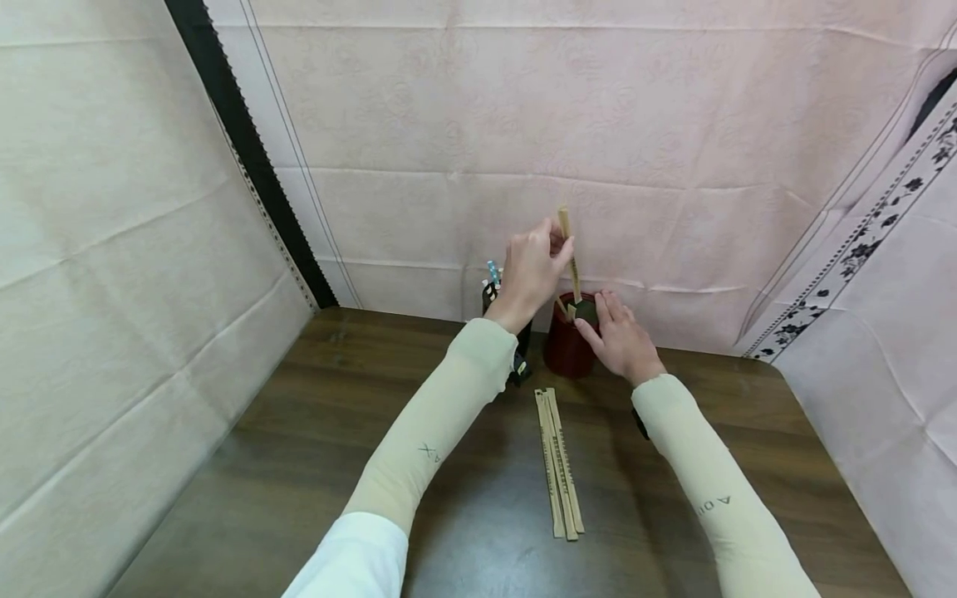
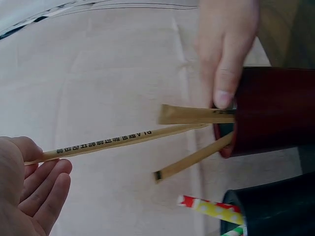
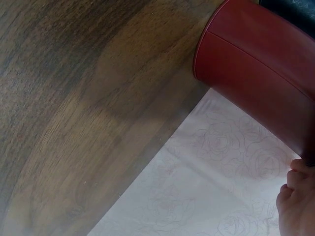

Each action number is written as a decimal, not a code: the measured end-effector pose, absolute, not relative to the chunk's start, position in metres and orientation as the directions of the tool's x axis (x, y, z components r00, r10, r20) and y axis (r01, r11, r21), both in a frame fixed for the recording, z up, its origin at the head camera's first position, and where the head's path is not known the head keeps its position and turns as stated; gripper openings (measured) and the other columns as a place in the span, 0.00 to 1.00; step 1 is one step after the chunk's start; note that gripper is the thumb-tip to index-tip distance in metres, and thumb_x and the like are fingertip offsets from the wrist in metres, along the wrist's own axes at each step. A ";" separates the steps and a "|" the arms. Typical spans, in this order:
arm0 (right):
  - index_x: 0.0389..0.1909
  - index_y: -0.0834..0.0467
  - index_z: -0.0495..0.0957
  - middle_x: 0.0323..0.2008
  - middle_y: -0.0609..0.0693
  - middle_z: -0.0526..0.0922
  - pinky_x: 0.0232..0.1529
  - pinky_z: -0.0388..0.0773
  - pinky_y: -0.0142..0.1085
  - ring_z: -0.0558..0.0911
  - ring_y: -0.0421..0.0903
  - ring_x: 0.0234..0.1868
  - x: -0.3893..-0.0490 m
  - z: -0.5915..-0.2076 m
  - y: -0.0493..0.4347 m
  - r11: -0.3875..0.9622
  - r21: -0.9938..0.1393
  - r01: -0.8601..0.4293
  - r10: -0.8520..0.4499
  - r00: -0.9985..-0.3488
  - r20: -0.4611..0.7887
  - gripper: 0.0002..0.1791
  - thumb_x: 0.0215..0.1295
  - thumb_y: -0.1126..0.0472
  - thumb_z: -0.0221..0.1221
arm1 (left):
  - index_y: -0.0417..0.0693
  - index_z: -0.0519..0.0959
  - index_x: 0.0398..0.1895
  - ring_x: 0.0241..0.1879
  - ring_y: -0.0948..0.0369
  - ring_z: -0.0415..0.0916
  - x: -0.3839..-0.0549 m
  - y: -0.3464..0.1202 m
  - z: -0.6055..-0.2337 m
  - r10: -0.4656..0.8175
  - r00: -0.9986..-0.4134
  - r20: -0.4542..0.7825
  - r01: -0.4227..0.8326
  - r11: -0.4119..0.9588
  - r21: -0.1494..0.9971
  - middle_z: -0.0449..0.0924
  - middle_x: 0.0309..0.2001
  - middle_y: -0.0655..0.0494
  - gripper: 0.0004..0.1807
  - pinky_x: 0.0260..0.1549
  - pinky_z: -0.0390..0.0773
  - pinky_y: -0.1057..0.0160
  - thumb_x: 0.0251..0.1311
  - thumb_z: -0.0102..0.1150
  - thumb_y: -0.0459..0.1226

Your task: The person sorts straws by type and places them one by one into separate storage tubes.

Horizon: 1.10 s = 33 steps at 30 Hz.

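Note:
At the back of the table my left hand (image 1: 532, 270) pinches the upper end of a paper-wrapped straw (image 2: 113, 141) with printed lettering. The straw's lower end is at the mouth of a dark red cup (image 1: 570, 353); whether it is inside I cannot tell. Two other wrapped straws stick out of the cup, one wide-ended wrapper (image 2: 192, 115) and one leaning wrapper (image 2: 194, 157). My right hand (image 1: 626, 342) grips the cup's rim, thumb at the opening, fingers on the far side. In the right wrist view the red cup (image 3: 256, 64) shows its smooth side, with fingertips at its rim.
Left of the red cup stands a black holder (image 2: 275, 206) with patterned straws (image 2: 216, 209) in it. More wrapped straws (image 1: 561, 465) lie side by side on the wooden table (image 1: 463, 515). A pale cloth (image 1: 419, 224) hangs right behind the cup.

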State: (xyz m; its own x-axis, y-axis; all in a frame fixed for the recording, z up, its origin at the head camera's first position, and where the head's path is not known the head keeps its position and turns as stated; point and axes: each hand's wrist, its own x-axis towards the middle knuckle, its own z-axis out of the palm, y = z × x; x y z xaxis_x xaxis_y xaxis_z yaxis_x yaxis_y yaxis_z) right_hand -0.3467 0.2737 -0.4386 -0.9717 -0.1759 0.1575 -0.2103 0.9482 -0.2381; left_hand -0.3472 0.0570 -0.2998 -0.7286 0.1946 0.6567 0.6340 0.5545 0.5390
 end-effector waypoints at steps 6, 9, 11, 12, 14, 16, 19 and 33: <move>0.85 0.67 0.40 0.85 0.68 0.42 0.83 0.50 0.62 0.44 0.66 0.86 -0.347 -0.440 0.274 0.949 -0.231 -0.214 -0.180 -0.970 0.161 0.52 0.82 0.28 0.30 | 0.44 0.84 0.44 0.40 0.62 0.89 -0.354 0.062 -0.318 0.185 -0.762 0.620 0.588 0.597 0.545 0.92 0.41 0.54 0.09 0.41 0.86 0.67 0.76 0.61 0.41; 0.85 0.67 0.41 0.85 0.68 0.43 0.83 0.51 0.62 0.45 0.66 0.86 -0.347 -0.442 0.273 0.949 -0.229 -0.216 -0.180 -0.970 0.165 0.52 0.82 0.28 0.31 | 0.44 0.83 0.47 0.41 0.61 0.89 -0.355 0.064 -0.327 0.227 -0.789 0.570 0.574 0.604 0.553 0.92 0.43 0.52 0.11 0.40 0.87 0.68 0.77 0.60 0.42; 0.85 0.67 0.41 0.85 0.68 0.43 0.83 0.51 0.62 0.45 0.66 0.86 -0.346 -0.443 0.272 0.949 -0.229 -0.218 -0.183 -0.969 0.165 0.52 0.82 0.28 0.31 | 0.42 0.83 0.51 0.44 0.59 0.90 -0.355 0.064 -0.331 0.265 -0.804 0.533 0.568 0.608 0.555 0.91 0.47 0.50 0.14 0.43 0.88 0.66 0.76 0.61 0.44; 0.85 0.67 0.41 0.85 0.67 0.43 0.83 0.51 0.62 0.44 0.65 0.86 -0.345 -0.444 0.272 0.949 -0.229 -0.217 -0.182 -0.969 0.164 0.52 0.82 0.29 0.31 | 0.41 0.83 0.53 0.47 0.58 0.90 -0.355 0.064 -0.333 0.282 -0.809 0.516 0.566 0.610 0.554 0.90 0.50 0.49 0.16 0.46 0.88 0.66 0.76 0.61 0.45; 0.85 0.67 0.40 0.85 0.67 0.42 0.83 0.51 0.62 0.44 0.65 0.87 -0.344 -0.444 0.271 0.948 -0.232 -0.216 -0.182 -0.970 0.159 0.51 0.82 0.29 0.32 | 0.40 0.81 0.58 0.52 0.56 0.89 -0.355 0.062 -0.335 0.305 -0.815 0.492 0.564 0.609 0.557 0.89 0.55 0.47 0.21 0.52 0.87 0.63 0.75 0.61 0.48; 0.85 0.67 0.40 0.86 0.67 0.42 0.83 0.50 0.62 0.43 0.64 0.87 -0.344 -0.444 0.271 0.948 -0.238 -0.213 -0.180 -0.972 0.153 0.51 0.82 0.29 0.31 | 0.39 0.80 0.61 0.56 0.53 0.88 -0.354 0.059 -0.336 0.306 -0.817 0.489 0.563 0.605 0.562 0.87 0.59 0.45 0.25 0.56 0.86 0.61 0.74 0.63 0.50; 0.85 0.66 0.39 0.86 0.66 0.41 0.83 0.50 0.62 0.43 0.65 0.87 -0.344 -0.443 0.270 0.948 -0.243 -0.207 -0.175 -0.974 0.146 0.52 0.81 0.28 0.31 | 0.39 0.80 0.61 0.56 0.52 0.88 -0.353 0.052 -0.332 0.299 -0.808 0.508 0.573 0.601 0.558 0.87 0.58 0.45 0.26 0.57 0.86 0.59 0.73 0.64 0.51; 0.85 0.67 0.40 0.86 0.67 0.40 0.84 0.49 0.62 0.43 0.65 0.86 -0.345 -0.437 0.272 0.947 -0.243 -0.210 -0.179 -0.973 0.146 0.52 0.81 0.28 0.30 | 0.37 0.83 0.45 0.34 0.59 0.84 -0.334 0.022 -0.297 0.325 -0.778 0.538 0.591 0.670 0.449 0.87 0.37 0.49 0.17 0.36 0.85 0.66 0.71 0.65 0.46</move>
State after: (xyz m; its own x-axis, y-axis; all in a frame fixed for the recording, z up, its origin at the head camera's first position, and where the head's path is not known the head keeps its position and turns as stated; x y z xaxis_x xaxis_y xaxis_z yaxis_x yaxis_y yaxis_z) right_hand -0.3446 0.2723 -0.4374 -0.9730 -0.1787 0.1461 -0.2104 0.9469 -0.2433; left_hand -0.3337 0.0217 -0.2970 -0.7778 0.3249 0.5380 0.5907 0.6702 0.4493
